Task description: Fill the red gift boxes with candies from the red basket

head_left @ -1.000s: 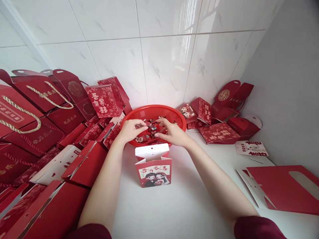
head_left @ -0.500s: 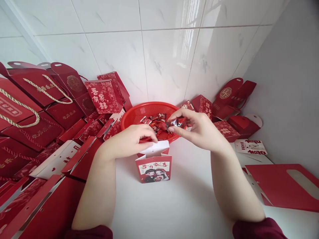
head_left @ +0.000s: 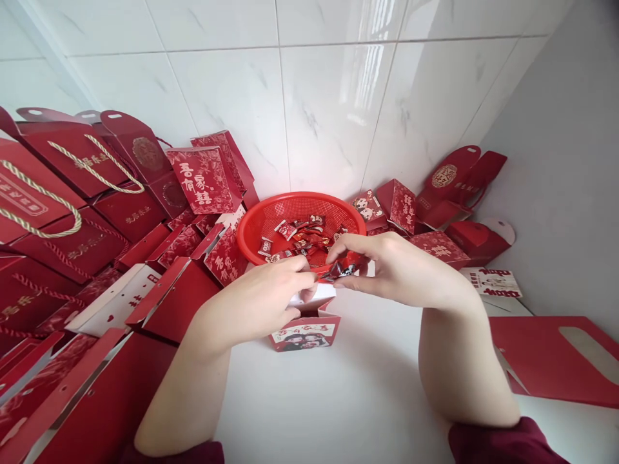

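Right hand (head_left: 396, 267) pinches wrapped candies (head_left: 342, 267) at its fingertips, directly above the open top of a small red gift box (head_left: 304, 325). Left hand (head_left: 271, 299) curls over the box's white flap, holding it. Box stands on white worktop (head_left: 358, 386). Red basket (head_left: 271, 216) of candies just behind. Folded red boxes (head_left: 97, 212) stacked left.

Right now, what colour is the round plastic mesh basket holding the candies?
Red, seen in the head view: the round plastic mesh basket.

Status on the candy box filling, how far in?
Done: one small box stands open in front of the basket. In hand: right hand holds candies above it, left hand at its flap. Left: basket holds more candies, many boxes lie about.
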Available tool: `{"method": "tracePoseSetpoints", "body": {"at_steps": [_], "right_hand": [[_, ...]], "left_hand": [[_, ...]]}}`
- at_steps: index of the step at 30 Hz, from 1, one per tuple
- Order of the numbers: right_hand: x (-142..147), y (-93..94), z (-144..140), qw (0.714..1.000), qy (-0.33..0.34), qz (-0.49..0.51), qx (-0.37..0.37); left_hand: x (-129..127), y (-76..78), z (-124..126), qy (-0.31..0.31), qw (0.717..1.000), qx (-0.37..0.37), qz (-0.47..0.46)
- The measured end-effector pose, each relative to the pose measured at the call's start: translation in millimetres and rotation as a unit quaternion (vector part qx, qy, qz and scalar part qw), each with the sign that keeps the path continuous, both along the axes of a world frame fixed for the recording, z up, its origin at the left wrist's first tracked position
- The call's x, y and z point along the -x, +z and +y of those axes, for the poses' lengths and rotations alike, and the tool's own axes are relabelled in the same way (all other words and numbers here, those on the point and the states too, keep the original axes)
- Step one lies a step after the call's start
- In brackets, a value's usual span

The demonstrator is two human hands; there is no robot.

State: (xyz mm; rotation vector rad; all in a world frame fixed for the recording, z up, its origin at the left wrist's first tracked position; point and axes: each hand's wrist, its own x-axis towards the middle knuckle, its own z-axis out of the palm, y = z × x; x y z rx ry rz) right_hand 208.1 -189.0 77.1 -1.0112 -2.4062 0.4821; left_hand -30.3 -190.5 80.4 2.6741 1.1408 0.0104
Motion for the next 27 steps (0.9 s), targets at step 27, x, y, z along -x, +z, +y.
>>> {"method": "tracePoseSetpoints", "body": {"at_steps": [27], "right_hand": [[-32.5, 18.1, -36.3, 0.976, -0.082, 0.195, -0.062]], "left_hand": [[-33.9, -11.1, -39.0, -0.042, 0.994, -0.101, -0.030]]}}
